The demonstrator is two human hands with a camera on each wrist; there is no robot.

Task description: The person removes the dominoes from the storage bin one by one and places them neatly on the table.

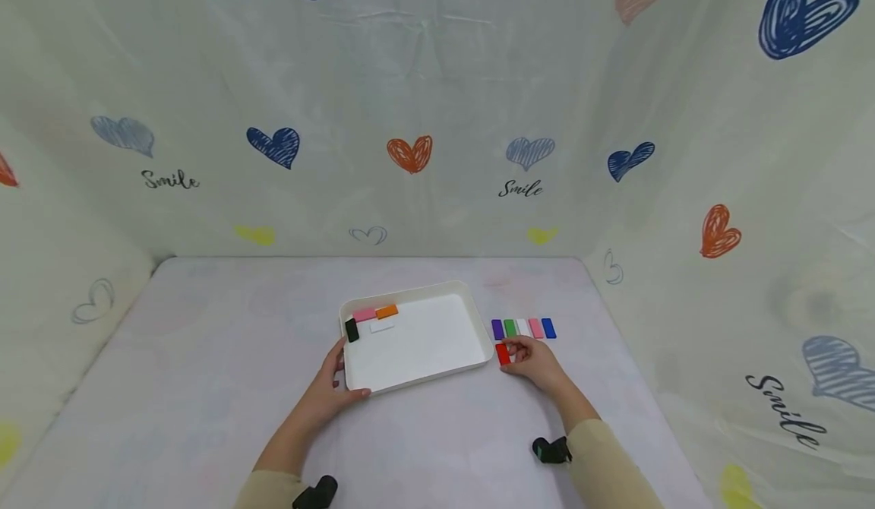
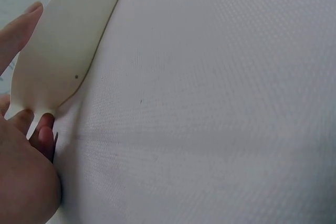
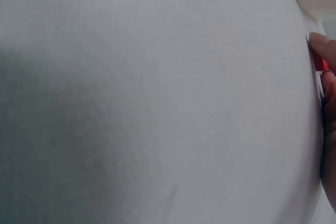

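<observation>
A white rectangular tray (image 1: 424,349) lies on the table, slightly turned. My left hand (image 1: 320,401) holds its near left corner, thumb at the near rim and fingers along the left side; the left wrist view shows fingertips against the tray's outer wall (image 2: 63,45). Inside, near the far left corner, lie a black block (image 1: 352,330), a pink block (image 1: 364,314), an orange block (image 1: 386,311) and a white block (image 1: 381,326). Just right of the tray, my right hand (image 1: 538,366) pinches a small red block (image 1: 502,354) between thumb and fingers, low at the table.
Beyond the right hand, a row of blocks lies on the table: purple (image 1: 497,330), green (image 1: 510,328), white (image 1: 523,327), pink (image 1: 536,328) and blue (image 1: 549,328). A cloth backdrop (image 1: 451,213) with printed hearts surrounds the table (image 1: 437,448).
</observation>
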